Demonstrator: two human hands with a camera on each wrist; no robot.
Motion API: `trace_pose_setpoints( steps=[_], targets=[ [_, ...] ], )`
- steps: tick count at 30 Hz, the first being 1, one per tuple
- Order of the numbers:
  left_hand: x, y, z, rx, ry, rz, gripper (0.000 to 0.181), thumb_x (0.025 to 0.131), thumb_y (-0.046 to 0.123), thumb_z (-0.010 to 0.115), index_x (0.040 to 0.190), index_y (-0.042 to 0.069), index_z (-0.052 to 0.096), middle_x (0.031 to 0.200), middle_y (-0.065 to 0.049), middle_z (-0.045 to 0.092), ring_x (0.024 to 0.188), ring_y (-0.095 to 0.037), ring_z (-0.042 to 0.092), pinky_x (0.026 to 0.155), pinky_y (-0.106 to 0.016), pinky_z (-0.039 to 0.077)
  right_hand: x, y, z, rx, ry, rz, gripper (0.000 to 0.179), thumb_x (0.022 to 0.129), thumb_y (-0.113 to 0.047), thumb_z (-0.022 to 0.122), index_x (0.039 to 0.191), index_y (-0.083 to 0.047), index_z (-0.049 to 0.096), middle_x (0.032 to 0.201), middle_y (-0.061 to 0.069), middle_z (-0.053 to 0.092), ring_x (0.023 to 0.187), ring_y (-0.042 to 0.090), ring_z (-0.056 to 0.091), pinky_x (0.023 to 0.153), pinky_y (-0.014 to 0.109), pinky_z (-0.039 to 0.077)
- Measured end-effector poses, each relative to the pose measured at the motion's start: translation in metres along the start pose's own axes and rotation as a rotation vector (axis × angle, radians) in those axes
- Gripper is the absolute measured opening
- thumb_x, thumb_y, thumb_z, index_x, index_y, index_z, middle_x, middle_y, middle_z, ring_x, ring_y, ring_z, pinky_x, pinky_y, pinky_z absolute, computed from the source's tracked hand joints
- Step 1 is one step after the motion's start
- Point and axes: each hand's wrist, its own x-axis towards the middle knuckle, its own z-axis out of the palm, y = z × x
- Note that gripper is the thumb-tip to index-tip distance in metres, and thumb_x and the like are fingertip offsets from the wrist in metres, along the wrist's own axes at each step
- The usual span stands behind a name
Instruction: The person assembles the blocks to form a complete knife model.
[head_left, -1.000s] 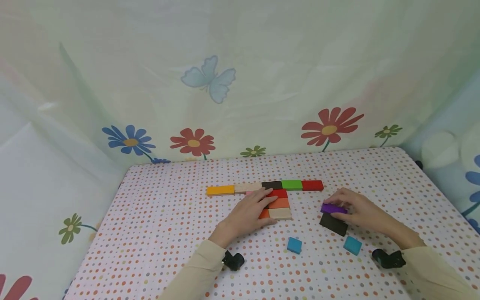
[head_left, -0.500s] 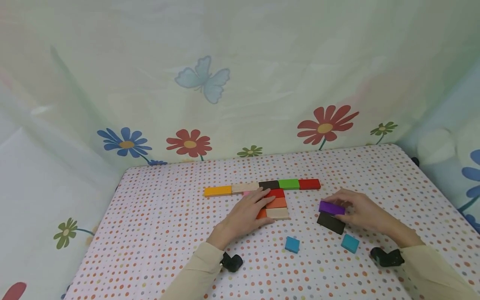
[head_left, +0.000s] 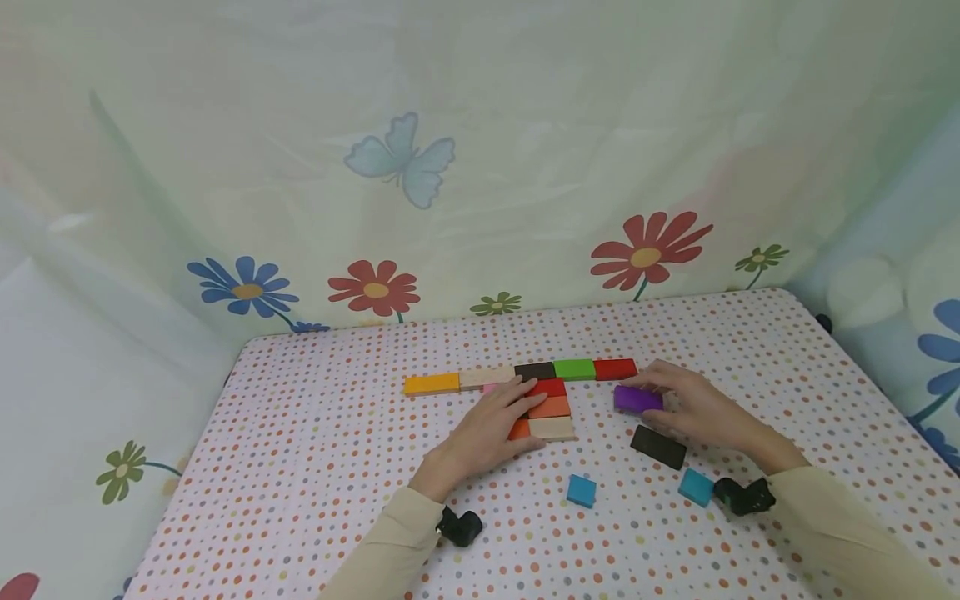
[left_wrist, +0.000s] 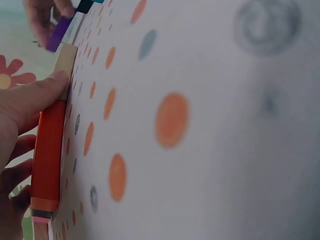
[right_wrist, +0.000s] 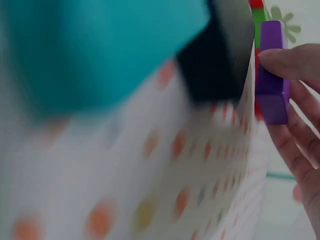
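In the head view my right hand (head_left: 699, 403) pinches a purple block (head_left: 637, 399), thumb on the near side and fingers on the far side. The right wrist view shows the purple block (right_wrist: 271, 75) lifted clear of the cloth. My left hand (head_left: 486, 429) rests with spread fingers over a packed group of blocks, covering part of it. Showing there are a red block (head_left: 547, 387), an orange block (head_left: 550, 407) and a plain wood block (head_left: 552, 428). In the left wrist view the thumb touches the plain wood block (left_wrist: 65, 65), beside a red-orange block (left_wrist: 48, 155).
Behind the group runs a row: yellow-orange block (head_left: 432, 384), wood block (head_left: 486, 377), black block (head_left: 535, 371), green block (head_left: 574, 369) and red block (head_left: 615, 368). Nearer lie a loose black block (head_left: 658, 447) and two blue blocks, one left (head_left: 581, 490) and one right (head_left: 696, 487).
My right hand has lifted the purple block off its place against the loose black block and carried it left and away from me. The left hand has stayed on the group. The head view shifted slightly.
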Motion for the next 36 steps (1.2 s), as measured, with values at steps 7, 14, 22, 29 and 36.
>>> trace_pose_setpoints(
  steps=[7, 14, 22, 29, 36],
  targets=[
    [-0.001, 0.0, 0.0, 0.008, 0.0, 0.004, 0.068, 0.101, 0.041, 0.07, 0.159, 0.014, 0.047, 0.17, -0.003, 0.031, 0.159, -0.024, 0.021, 0.127, -0.042, 0.021, 0.035, -0.023, 0.009, 0.0, -0.038, -0.075, 0.043, 0.085, 0.007, 0.082, 0.126, -0.001, 0.072, 0.117, 0.012, 0.065, 0.109, 0.033, 0.064, 0.092, 0.051, 0.058],
    [0.001, -0.001, 0.001, 0.003, -0.007, 0.005, 0.067, 0.102, 0.042, 0.068, 0.159, 0.014, 0.046, 0.171, -0.003, 0.029, 0.16, -0.023, 0.019, 0.127, -0.043, 0.021, 0.054, -0.028, 0.015, -0.018, -0.08, -0.048, 0.042, 0.086, 0.006, 0.08, 0.127, -0.001, 0.072, 0.115, 0.011, 0.065, 0.107, 0.031, 0.062, 0.094, 0.052, 0.057],
    [0.001, -0.003, -0.001, -0.01, -0.01, 0.0, 0.067, 0.102, 0.042, 0.068, 0.159, 0.015, 0.046, 0.171, -0.002, 0.03, 0.16, -0.022, 0.019, 0.127, -0.042, 0.021, 0.061, -0.029, 0.021, -0.059, -0.113, -0.061, 0.041, 0.087, 0.005, 0.081, 0.127, -0.002, 0.072, 0.114, 0.011, 0.066, 0.106, 0.03, 0.062, 0.096, 0.053, 0.056],
    [0.001, -0.004, 0.001, -0.007, 0.001, 0.004, 0.067, 0.102, 0.042, 0.069, 0.159, 0.015, 0.046, 0.171, -0.002, 0.03, 0.159, -0.023, 0.02, 0.127, -0.042, 0.022, 0.061, -0.029, 0.025, -0.106, -0.1, -0.054, 0.041, 0.087, 0.004, 0.082, 0.126, -0.003, 0.073, 0.113, 0.011, 0.065, 0.104, 0.028, 0.061, 0.095, 0.051, 0.057],
    [0.001, -0.003, 0.002, 0.001, 0.004, 0.004, 0.067, 0.101, 0.041, 0.07, 0.159, 0.015, 0.047, 0.17, -0.003, 0.031, 0.159, -0.023, 0.021, 0.127, -0.042, 0.022, 0.06, -0.032, 0.026, -0.123, -0.099, -0.021, 0.041, 0.086, 0.004, 0.082, 0.125, -0.003, 0.073, 0.117, 0.013, 0.065, 0.112, 0.034, 0.062, 0.098, 0.054, 0.055]
  ],
)
